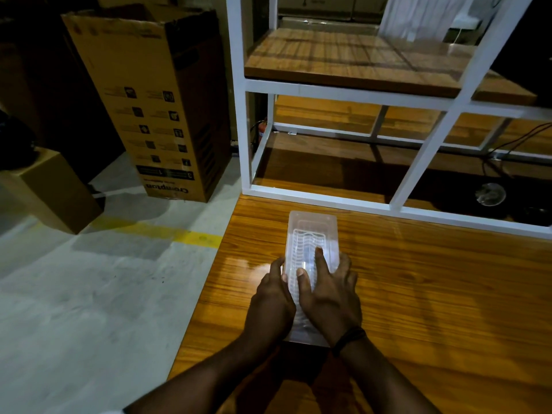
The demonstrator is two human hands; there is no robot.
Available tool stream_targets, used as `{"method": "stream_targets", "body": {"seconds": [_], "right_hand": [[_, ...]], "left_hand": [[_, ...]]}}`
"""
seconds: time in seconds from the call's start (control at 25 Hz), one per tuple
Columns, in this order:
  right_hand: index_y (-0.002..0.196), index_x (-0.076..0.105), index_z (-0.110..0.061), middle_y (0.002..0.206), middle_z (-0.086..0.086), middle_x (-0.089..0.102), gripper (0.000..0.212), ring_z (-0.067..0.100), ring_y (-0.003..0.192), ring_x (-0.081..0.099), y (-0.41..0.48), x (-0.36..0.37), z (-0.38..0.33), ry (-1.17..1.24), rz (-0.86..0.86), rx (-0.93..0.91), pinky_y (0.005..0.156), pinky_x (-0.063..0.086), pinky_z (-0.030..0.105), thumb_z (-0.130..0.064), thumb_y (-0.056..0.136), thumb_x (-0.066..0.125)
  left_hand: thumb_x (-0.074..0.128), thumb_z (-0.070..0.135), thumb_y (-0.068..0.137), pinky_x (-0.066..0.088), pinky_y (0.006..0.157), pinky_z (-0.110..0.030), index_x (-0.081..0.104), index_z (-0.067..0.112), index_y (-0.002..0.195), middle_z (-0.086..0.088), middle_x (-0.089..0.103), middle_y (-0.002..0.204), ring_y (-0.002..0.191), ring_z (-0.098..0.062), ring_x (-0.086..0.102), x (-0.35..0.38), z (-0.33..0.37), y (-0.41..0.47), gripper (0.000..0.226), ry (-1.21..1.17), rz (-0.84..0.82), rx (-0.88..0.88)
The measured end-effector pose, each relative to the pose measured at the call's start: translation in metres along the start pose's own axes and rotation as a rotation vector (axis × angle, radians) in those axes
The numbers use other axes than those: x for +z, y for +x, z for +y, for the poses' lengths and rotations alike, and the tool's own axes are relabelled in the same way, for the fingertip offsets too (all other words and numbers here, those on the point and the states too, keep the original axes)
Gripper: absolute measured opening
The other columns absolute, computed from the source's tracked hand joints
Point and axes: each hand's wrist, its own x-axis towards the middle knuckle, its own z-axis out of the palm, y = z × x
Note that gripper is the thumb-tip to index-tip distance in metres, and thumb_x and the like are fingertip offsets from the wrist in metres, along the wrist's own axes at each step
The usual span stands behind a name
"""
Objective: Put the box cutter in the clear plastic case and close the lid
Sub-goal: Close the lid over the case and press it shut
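A long clear plastic case [312, 234] with a ribbed top lies lengthwise on the wooden table [433, 279], its lid down. My left hand [273, 297] grips its left edge near the middle. My right hand [328, 291] rests on top of it, with fingers spread across the lid and around the right edge. The near half of the case is hidden under my hands. I cannot make out the box cutter through the plastic.
A white metal shelf frame [430, 144] with wooden boards stands at the back of the table. The table's left edge runs close to the case. On the concrete floor to the left stand a tall cardboard box [155, 100] and a smaller box [50, 186].
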Motion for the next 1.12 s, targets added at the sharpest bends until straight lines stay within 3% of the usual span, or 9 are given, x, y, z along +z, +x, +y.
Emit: {"method": "stream_targets", "body": {"seconds": [0.32,0.48,0.56,0.64,0.72,0.8,0.88,1.0,1.12], "right_hand": [[0.156,0.024,-0.04,0.144,0.015,0.032,0.073,0.037,0.12,0.052,0.007,0.004,0.004,0.094,0.001,0.046,0.092,0.054,0.045,-0.067,0.091,0.045],[0.158,0.009,-0.04,0.14,0.015,0.033,0.084,0.037,0.114,0.058,0.015,0.002,0.009,0.189,-0.098,0.145,0.084,0.052,0.038,-0.07,0.089,0.047],[0.158,0.013,-0.032,0.145,0.015,0.038,0.081,0.039,0.119,0.057,0.021,0.003,0.014,0.304,-0.132,0.213,0.083,0.046,0.035,-0.066,0.092,0.047],[0.146,0.039,-0.026,0.141,0.009,0.053,0.059,0.034,0.118,0.059,0.027,0.004,0.02,0.459,-0.087,0.258,0.089,0.051,0.04,-0.059,0.097,0.044],[0.12,0.059,-0.022,0.117,0.006,0.068,0.039,0.029,0.101,0.065,0.031,0.006,0.025,0.607,-0.023,0.271,0.083,0.055,0.044,-0.051,0.101,0.041],[0.098,0.061,-0.017,0.092,0.006,0.068,0.036,0.03,0.085,0.064,0.033,0.007,0.026,0.673,0.024,0.266,0.073,0.052,0.045,-0.044,0.104,0.039],[0.089,0.057,-0.014,0.079,0.004,0.061,0.036,0.032,0.078,0.06,0.033,0.007,0.025,0.685,0.044,0.263,0.066,0.046,0.043,-0.041,0.105,0.039],[0.098,0.055,-0.014,0.079,-0.001,0.059,0.034,0.027,0.075,0.057,0.036,0.007,0.025,0.683,0.012,0.274,0.063,0.042,0.038,-0.041,0.105,0.037],[0.125,0.051,-0.021,0.108,0.008,0.068,0.034,0.032,0.091,0.064,0.04,0.01,0.023,0.588,-0.016,0.274,0.077,0.054,0.044,-0.044,0.104,0.036]], "left_hand": [[0.044,0.031,0.107,0.056,0.067,-0.028,0.035,0.027,0.15,-0.008,0.075,0.115,0.093,-0.023,0.075,0.0,0.002,0.003,0.044,0.088,-0.024,-0.018],[0.038,0.033,0.109,0.047,0.065,-0.031,0.042,0.021,0.129,-0.01,0.073,0.101,0.085,-0.03,0.072,-0.001,0.008,0.004,0.024,0.082,-0.025,-0.122],[0.037,0.032,0.109,0.043,0.065,-0.031,0.045,0.016,0.119,-0.011,0.071,0.095,0.082,-0.031,0.07,-0.004,0.009,0.006,0.021,0.109,-0.067,-0.124],[0.038,0.031,0.108,0.039,0.067,-0.032,0.047,0.013,0.115,-0.015,0.07,0.099,0.089,-0.035,0.068,-0.008,0.008,0.017,0.021,0.147,-0.117,-0.124],[0.04,0.034,0.107,0.038,0.072,-0.035,0.049,0.012,0.109,-0.018,0.069,0.107,0.1,-0.038,0.065,-0.011,0.007,0.035,0.024,0.136,-0.148,-0.165],[0.039,0.039,0.107,0.04,0.075,-0.037,0.05,0.01,0.106,-0.02,0.069,0.114,0.106,-0.04,0.064,-0.009,0.008,0.052,0.031,0.133,-0.146,-0.187],[0.034,0.042,0.109,0.042,0.079,-0.039,0.051,0.006,0.115,-0.025,0.068,0.121,0.113,-0.043,0.063,-0.001,0.01,0.059,0.04,0.143,-0.15,-0.195],[0.026,0.044,0.11,0.045,0.089,-0.042,0.051,0.007,0.123,-0.023,0.065,0.127,0.118,-0.043,0.061,0.008,0.01,0.059,0.047,0.148,-0.161,-0.212],[0.026,0.043,0.11,0.048,0.091,-0.043,0.05,0.008,0.123,-0.022,0.065,0.127,0.116,-0.042,0.061,0.008,0.007,0.062,0.045,0.155,-0.164,-0.188]]}}
